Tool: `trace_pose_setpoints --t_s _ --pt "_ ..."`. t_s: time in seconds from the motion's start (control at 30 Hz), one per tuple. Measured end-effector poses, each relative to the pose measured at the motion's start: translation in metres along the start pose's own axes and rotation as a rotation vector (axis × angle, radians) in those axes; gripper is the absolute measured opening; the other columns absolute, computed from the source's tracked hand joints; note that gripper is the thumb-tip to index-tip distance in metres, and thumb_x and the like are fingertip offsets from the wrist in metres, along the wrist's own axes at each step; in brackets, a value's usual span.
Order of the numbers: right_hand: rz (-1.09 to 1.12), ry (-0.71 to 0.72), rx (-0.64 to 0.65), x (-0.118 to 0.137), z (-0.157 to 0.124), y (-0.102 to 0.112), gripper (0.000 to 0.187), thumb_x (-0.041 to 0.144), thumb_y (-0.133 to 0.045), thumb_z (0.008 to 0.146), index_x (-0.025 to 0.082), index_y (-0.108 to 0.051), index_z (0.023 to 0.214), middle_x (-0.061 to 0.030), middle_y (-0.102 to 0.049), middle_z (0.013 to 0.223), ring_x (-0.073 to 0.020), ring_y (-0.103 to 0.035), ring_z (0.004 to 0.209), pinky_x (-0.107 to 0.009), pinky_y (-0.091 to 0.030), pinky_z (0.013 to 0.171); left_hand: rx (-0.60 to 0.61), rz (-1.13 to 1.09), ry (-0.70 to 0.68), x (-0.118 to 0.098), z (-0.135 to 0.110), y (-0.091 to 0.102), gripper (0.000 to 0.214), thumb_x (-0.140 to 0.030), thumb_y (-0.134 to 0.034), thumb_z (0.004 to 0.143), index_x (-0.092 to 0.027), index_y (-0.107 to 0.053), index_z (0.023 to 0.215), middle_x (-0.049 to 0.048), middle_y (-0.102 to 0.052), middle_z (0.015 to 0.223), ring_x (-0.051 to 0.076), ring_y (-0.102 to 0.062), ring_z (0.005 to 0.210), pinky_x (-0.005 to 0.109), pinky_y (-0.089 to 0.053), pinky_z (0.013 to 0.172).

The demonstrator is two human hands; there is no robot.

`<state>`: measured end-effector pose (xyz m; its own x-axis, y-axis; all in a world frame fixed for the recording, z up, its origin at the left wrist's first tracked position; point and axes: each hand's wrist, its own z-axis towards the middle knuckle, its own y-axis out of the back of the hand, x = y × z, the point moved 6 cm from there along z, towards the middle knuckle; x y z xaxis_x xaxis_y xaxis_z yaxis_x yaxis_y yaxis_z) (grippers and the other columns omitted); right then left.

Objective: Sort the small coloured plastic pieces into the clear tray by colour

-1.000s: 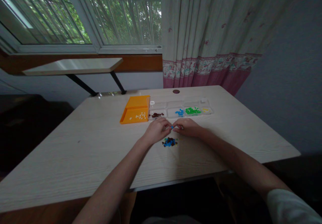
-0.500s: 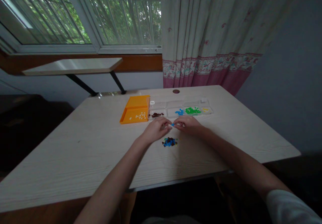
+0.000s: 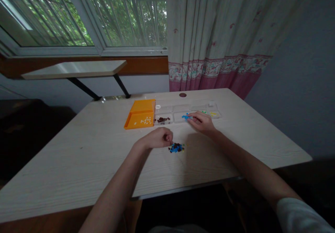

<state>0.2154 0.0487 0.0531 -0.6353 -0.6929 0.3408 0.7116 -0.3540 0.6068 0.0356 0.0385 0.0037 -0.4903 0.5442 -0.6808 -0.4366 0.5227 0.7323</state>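
Note:
My left hand (image 3: 160,137) is closed, its fingers curled at the upper left edge of a mixed pile of small blue, brown, green and yellow pieces (image 3: 176,148) on the table. Whatever its fingertips hold is hidden. Further forward, my right hand (image 3: 201,121) reaches over a clear compartment tray (image 3: 178,121). Its thumb and fingers are pinched together right at the small blue pieces (image 3: 185,117); whether one is between the tips cannot be made out. Most of the green pieces (image 3: 204,112) lie hidden behind this hand. Yellow pieces (image 3: 213,114) sit in the compartment at the right end.
Brown pieces (image 3: 163,120) fill part of the tray's left compartment. An open orange case (image 3: 133,116) with small white pieces (image 3: 146,120) stands left of the tray. A raised shelf (image 3: 75,69) is at the table's back left, and a round hole (image 3: 183,95) is at the back edge.
My hands were together above the pile with a small blue piece between their fingertips. Now they are apart: the right moved forward to the blue compartment, the left down towards the pile.

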Motion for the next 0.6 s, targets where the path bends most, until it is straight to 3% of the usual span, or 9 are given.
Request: trace_pose_setpoints --t_s 0.13,0.33,0.6 --pt "0.011 0.020 -0.011 0.003 0.000 0.001 0.026 0.036 -0.050 0.084 0.017 -0.066 0.089 -0.0022 -0.057 0.062 -0.0110 -0.051 0.057 -0.023 -0.042 0.059 0.011 0.015 -0.008 0.000 0.001 0.000 0.004 -0.014 -0.056 0.063 -0.012 -0.058 0.066 -0.0017 -0.051 0.064 0.008 -0.044 0.057 0.018 -0.036 0.054" --pt "-0.009 0.036 -0.016 0.002 0.001 0.001 0.025 0.034 -0.050 0.084 0.016 -0.066 0.087 -0.0023 -0.057 0.062 -0.0106 -0.051 0.057 -0.022 -0.042 0.060 -0.072 0.128 -0.006 -0.001 0.004 0.003 0.006 -0.013 -0.052 0.064 -0.013 -0.058 0.066 -0.0019 -0.050 0.061 0.008 -0.044 0.056 0.018 -0.035 0.055" --pt "-0.051 -0.059 0.012 -0.013 -0.001 -0.003 0.024 0.034 -0.050 0.083 0.017 -0.066 0.090 -0.0034 -0.060 0.068 -0.0117 -0.053 0.061 -0.022 -0.042 0.062 -0.147 0.231 -0.057 -0.010 0.003 0.010 0.008 -0.018 -0.052 0.070 -0.014 -0.059 0.068 0.0006 -0.053 0.064 0.010 -0.046 0.060 0.019 -0.036 0.056"
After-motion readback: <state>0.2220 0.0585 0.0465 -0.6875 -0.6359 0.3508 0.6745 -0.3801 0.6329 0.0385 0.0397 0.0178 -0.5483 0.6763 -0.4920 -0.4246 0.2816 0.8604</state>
